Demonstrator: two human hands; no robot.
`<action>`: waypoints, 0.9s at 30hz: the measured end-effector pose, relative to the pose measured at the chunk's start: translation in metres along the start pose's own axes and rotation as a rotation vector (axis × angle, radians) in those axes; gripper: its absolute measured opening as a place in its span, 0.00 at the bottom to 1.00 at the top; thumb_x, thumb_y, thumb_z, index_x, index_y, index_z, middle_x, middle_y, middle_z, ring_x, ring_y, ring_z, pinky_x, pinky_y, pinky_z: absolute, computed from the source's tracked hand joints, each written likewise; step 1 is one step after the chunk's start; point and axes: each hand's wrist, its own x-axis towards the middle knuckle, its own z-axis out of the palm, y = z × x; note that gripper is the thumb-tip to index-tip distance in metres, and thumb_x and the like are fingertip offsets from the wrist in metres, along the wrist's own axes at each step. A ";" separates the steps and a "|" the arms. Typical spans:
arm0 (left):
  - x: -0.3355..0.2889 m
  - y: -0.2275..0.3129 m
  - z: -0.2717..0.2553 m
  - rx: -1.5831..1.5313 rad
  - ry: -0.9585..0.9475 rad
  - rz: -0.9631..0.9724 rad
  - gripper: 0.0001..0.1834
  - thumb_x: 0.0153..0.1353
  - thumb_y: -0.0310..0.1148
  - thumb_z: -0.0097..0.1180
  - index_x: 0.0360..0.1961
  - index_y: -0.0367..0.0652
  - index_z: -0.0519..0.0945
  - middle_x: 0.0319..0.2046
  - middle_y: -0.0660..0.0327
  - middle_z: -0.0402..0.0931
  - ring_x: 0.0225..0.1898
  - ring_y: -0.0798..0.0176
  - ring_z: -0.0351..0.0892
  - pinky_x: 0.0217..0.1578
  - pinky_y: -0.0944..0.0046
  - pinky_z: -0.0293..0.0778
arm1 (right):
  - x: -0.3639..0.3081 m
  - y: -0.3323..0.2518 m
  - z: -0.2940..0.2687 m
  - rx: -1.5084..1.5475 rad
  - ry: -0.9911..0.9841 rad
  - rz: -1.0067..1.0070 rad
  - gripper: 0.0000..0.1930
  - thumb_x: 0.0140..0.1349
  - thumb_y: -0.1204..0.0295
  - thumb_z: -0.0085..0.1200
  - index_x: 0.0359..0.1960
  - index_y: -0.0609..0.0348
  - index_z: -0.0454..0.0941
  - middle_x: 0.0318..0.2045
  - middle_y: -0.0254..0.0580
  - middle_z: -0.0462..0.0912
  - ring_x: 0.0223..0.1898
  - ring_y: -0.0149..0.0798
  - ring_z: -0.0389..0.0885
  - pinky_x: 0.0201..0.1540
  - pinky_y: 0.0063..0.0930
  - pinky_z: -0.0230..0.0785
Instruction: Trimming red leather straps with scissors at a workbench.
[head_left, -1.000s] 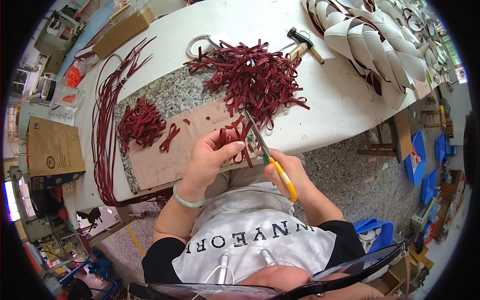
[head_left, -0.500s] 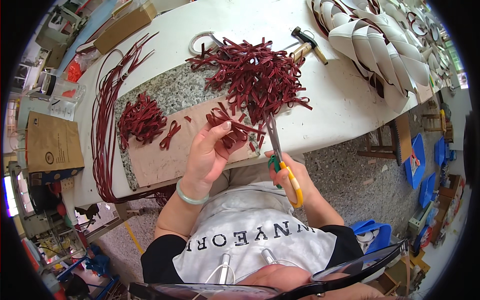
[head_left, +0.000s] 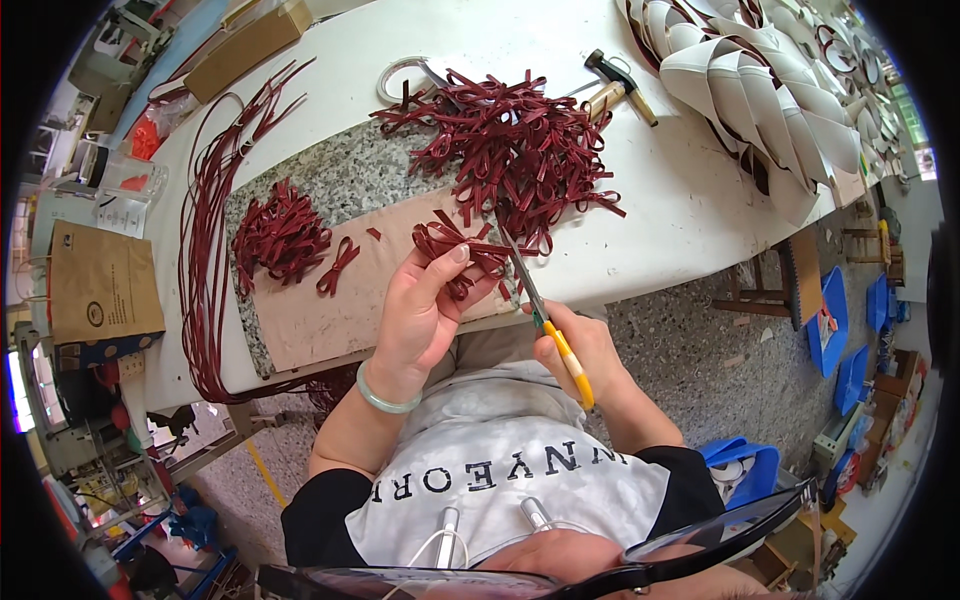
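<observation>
Several dark red bows of narrow strip are pinched between the thumb and fingers of my left hand. My right hand is closed round the yellow and green handles of a pair of scissors. The blades reach up to the bow tails just right of my left fingers; whether they touch the strip I cannot tell. A large heap of red bows lies beyond both hands. At the left is a smaller heap of bows, with a single bow beside it.
A pinkish board lies on a speckled stone slab on the white table. Long red strips hang over the near left edge. A hammer, a roll of tape and stacked pale curved pieces are farther back.
The scissors have tilted left, and their blades have come to the tails of the bows in my left hand. My left hand has turned slightly, still holding the bows.
</observation>
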 end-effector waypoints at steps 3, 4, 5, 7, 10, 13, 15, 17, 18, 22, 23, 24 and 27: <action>0.000 -0.001 -0.001 -0.009 -0.004 0.002 0.12 0.64 0.27 0.51 0.48 0.39 0.72 0.43 0.58 0.77 0.44 0.64 0.79 0.46 0.63 0.79 | -0.001 0.003 0.002 -0.019 0.030 -0.024 0.33 0.63 0.39 0.39 0.50 0.59 0.72 0.20 0.37 0.74 0.22 0.36 0.77 0.28 0.29 0.68; 0.000 -0.001 -0.002 -0.010 -0.002 0.003 0.12 0.64 0.27 0.51 0.48 0.39 0.72 0.43 0.58 0.77 0.44 0.64 0.79 0.46 0.63 0.79 | -0.001 0.002 0.002 0.040 0.020 -0.006 0.31 0.63 0.43 0.43 0.49 0.60 0.72 0.20 0.41 0.75 0.23 0.42 0.78 0.28 0.32 0.69; 0.000 -0.001 -0.002 0.002 0.002 0.006 0.11 0.64 0.27 0.51 0.47 0.39 0.72 0.43 0.58 0.78 0.44 0.63 0.80 0.46 0.63 0.79 | -0.001 0.001 0.002 0.100 0.010 0.013 0.28 0.64 0.46 0.47 0.48 0.62 0.73 0.20 0.45 0.76 0.23 0.48 0.78 0.29 0.35 0.69; 0.002 0.001 -0.003 0.009 0.007 0.010 0.11 0.64 0.27 0.51 0.47 0.39 0.72 0.42 0.58 0.78 0.44 0.63 0.80 0.46 0.63 0.79 | -0.003 0.002 0.004 0.222 0.001 0.057 0.28 0.64 0.46 0.47 0.47 0.62 0.73 0.17 0.40 0.74 0.20 0.40 0.76 0.26 0.30 0.67; 0.004 0.010 -0.006 0.143 -0.009 0.025 0.11 0.64 0.27 0.51 0.46 0.38 0.73 0.41 0.58 0.78 0.44 0.62 0.80 0.45 0.64 0.79 | -0.003 0.002 0.003 0.391 0.029 0.098 0.28 0.64 0.47 0.47 0.45 0.64 0.75 0.14 0.32 0.70 0.15 0.26 0.70 0.20 0.22 0.63; 0.001 0.023 -0.016 0.276 0.014 0.017 0.11 0.64 0.27 0.50 0.46 0.36 0.73 0.40 0.58 0.79 0.39 0.64 0.80 0.41 0.67 0.78 | -0.004 0.005 0.003 0.463 0.099 0.090 0.28 0.64 0.47 0.47 0.45 0.65 0.75 0.13 0.26 0.68 0.13 0.19 0.65 0.17 0.16 0.59; -0.002 0.034 -0.032 0.709 0.095 0.130 0.15 0.62 0.28 0.53 0.49 0.34 0.74 0.40 0.57 0.79 0.42 0.61 0.77 0.44 0.64 0.74 | -0.005 0.010 0.003 0.500 0.143 0.084 0.29 0.64 0.46 0.48 0.46 0.65 0.75 0.13 0.24 0.67 0.13 0.18 0.65 0.17 0.14 0.58; -0.010 0.059 -0.046 1.213 0.139 0.348 0.17 0.60 0.29 0.54 0.50 0.36 0.74 0.42 0.55 0.77 0.46 0.57 0.73 0.48 0.61 0.71 | -0.003 0.012 0.004 0.500 0.144 0.086 0.29 0.63 0.46 0.48 0.46 0.65 0.75 0.13 0.24 0.68 0.13 0.18 0.65 0.17 0.14 0.58; -0.012 0.066 -0.049 1.708 0.169 0.565 0.20 0.57 0.30 0.56 0.52 0.37 0.74 0.45 0.54 0.76 0.50 0.54 0.70 0.52 0.58 0.67 | -0.003 0.013 0.004 0.494 0.156 0.096 0.29 0.63 0.46 0.49 0.47 0.65 0.75 0.13 0.24 0.68 0.13 0.18 0.65 0.17 0.14 0.58; -0.011 0.066 -0.056 2.103 0.294 0.776 0.24 0.54 0.36 0.60 0.54 0.47 0.74 0.57 0.55 0.66 0.63 0.46 0.53 0.61 0.45 0.51 | 0.000 0.015 0.007 0.512 0.149 0.093 0.29 0.63 0.47 0.49 0.47 0.65 0.75 0.13 0.25 0.68 0.13 0.19 0.66 0.17 0.15 0.59; -0.012 0.063 -0.060 2.220 0.245 0.650 0.22 0.57 0.37 0.57 0.54 0.49 0.75 0.60 0.56 0.63 0.67 0.47 0.48 0.64 0.43 0.45 | 0.001 0.013 0.009 0.474 0.146 0.086 0.32 0.63 0.44 0.46 0.46 0.68 0.75 0.13 0.25 0.68 0.13 0.19 0.65 0.17 0.15 0.58; -0.009 0.065 -0.065 2.221 0.244 0.661 0.22 0.57 0.37 0.57 0.54 0.49 0.75 0.60 0.56 0.63 0.67 0.47 0.48 0.64 0.43 0.45 | 0.003 0.011 0.009 0.433 0.146 0.079 0.35 0.64 0.41 0.42 0.45 0.70 0.75 0.13 0.26 0.67 0.13 0.19 0.64 0.17 0.14 0.56; -0.003 0.080 -0.078 2.435 0.370 0.791 0.20 0.58 0.37 0.57 0.53 0.50 0.76 0.60 0.57 0.64 0.67 0.46 0.48 0.63 0.42 0.46 | 0.001 0.015 0.008 0.430 0.153 0.064 0.34 0.64 0.42 0.43 0.46 0.68 0.75 0.13 0.25 0.67 0.14 0.19 0.65 0.17 0.14 0.57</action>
